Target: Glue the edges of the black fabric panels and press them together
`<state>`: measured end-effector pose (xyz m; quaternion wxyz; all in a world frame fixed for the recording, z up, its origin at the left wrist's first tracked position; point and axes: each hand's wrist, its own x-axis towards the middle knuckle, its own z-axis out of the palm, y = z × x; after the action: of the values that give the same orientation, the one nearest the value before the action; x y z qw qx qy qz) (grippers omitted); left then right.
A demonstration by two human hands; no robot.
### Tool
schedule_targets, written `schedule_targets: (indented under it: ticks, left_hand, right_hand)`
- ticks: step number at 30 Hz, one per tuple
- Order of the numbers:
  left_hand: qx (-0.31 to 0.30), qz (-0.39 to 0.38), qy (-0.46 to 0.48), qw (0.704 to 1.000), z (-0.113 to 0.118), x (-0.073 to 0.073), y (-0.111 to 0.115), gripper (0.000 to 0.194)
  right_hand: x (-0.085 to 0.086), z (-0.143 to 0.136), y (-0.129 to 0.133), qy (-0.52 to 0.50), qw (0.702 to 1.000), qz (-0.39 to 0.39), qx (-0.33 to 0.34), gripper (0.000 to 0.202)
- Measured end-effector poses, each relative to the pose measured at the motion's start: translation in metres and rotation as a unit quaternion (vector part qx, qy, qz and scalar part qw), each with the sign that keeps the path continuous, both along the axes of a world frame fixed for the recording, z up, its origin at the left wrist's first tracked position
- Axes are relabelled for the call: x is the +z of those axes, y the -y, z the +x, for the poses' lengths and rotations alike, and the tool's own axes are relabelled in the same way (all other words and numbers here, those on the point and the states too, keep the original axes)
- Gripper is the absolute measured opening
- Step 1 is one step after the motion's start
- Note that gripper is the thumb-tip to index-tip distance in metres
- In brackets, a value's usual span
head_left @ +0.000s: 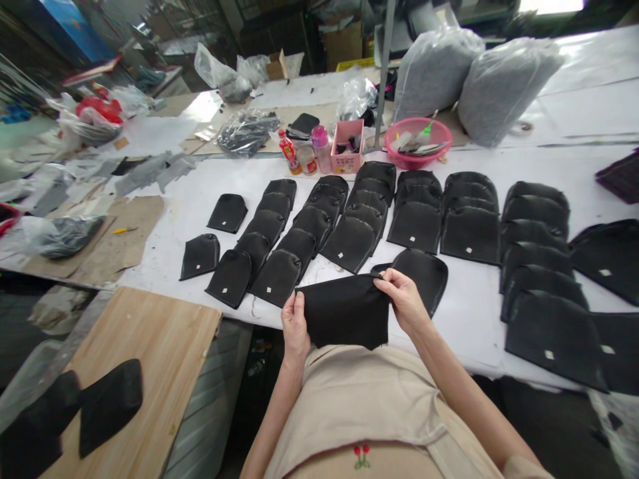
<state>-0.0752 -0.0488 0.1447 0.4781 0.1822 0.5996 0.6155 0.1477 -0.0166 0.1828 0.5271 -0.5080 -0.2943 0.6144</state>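
A black fabric piece (344, 311) is stretched between my two hands, close to my apron at the table's front edge. My left hand (295, 326) pinches its left edge, thumb on top. With thumb and fingers, my right hand (402, 298) grips the upper right corner. Just behind the right hand, another black piece (424, 273) lies on the white table (472, 306), partly hidden. Overlapping rows of similar black pieces (349, 243) with small white stickers spread across the table beyond my hands.
A wooden board (164, 332) at the lower left carries several black pieces (110, 402). Farther back stand a red-capped bottle (288, 153), a pink box (348, 146) and a pink basket (418, 143) by a metal pole (385, 73). Stuffed plastic bags (504, 86) sit at back right.
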Motion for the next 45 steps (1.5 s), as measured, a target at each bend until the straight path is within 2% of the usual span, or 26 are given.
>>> schedule_targets:
  ticks: [9, 14, 16, 19, 21, 23, 25, 27, 29, 30, 33, 39, 45]
  left_hand:
    - [-0.02, -0.004, -0.007, 1.0, -0.001, 0.0, 0.0, 0.048]
    - [0.01, -0.002, -0.021, 1.0, -0.005, -0.007, -0.002, 0.05]
    - [0.009, -0.006, -0.041, 0.999, -0.01, -0.015, -0.002, 0.049]
    - [-0.033, -0.019, -0.128, 0.991, -0.018, -0.02, -0.003, 0.045]
    - [-0.054, -0.006, -0.221, 0.974, -0.02, -0.014, -0.004, 0.043]
    - [-0.088, 0.048, -0.3, 0.949, -0.016, 0.001, -0.005, 0.043]
    - [-0.173, 0.116, -0.324, 0.923, -0.007, 0.019, -0.006, 0.039]
    - [-0.265, 0.144, -0.301, 0.905, 0.005, 0.035, -0.008, 0.033]
    - [-0.309, 0.14, -0.281, 0.898, 0.014, 0.044, -0.01, 0.023]
    - [-0.317, 0.134, -0.272, 0.899, 0.017, 0.046, -0.011, 0.026]
    - [-0.328, 0.105, -0.223, 0.912, 0.021, 0.046, -0.011, 0.04]
    - [-0.323, 0.02, -0.105, 0.94, 0.019, 0.045, -0.009, 0.042]
    - [-0.306, 0.016, -0.077, 0.949, 0.02, 0.046, -0.007, 0.046]
  right_hand:
    - [0.005, -0.001, 0.001, -0.036, 0.999, -0.021, 0.02, 0.041]
    - [0.006, -0.004, 0.002, -0.045, 0.998, -0.02, 0.028, 0.041]
    - [0.007, -0.005, 0.002, -0.029, 0.999, -0.013, 0.032, 0.042]
    - [0.01, -0.007, 0.004, 0.021, 0.998, 0.015, 0.053, 0.041]
    - [0.012, -0.009, 0.005, 0.065, 0.993, 0.045, 0.082, 0.036]
    - [0.014, -0.013, 0.005, 0.11, 0.984, 0.076, 0.121, 0.032]
    - [0.015, -0.017, 0.006, 0.146, 0.972, 0.095, 0.159, 0.028]
    - [0.016, -0.021, 0.006, 0.172, 0.963, 0.106, 0.179, 0.026]
    - [0.016, -0.023, 0.006, 0.185, 0.959, 0.115, 0.183, 0.025]
    - [0.017, -0.023, 0.007, 0.184, 0.958, 0.122, 0.183, 0.025]
    - [0.017, -0.021, 0.008, 0.164, 0.959, 0.136, 0.186, 0.022]
    - [0.016, -0.018, 0.011, 0.147, 0.965, 0.12, 0.178, 0.018]
    - [0.012, -0.02, 0.014, 0.153, 0.965, 0.106, 0.185, 0.027]
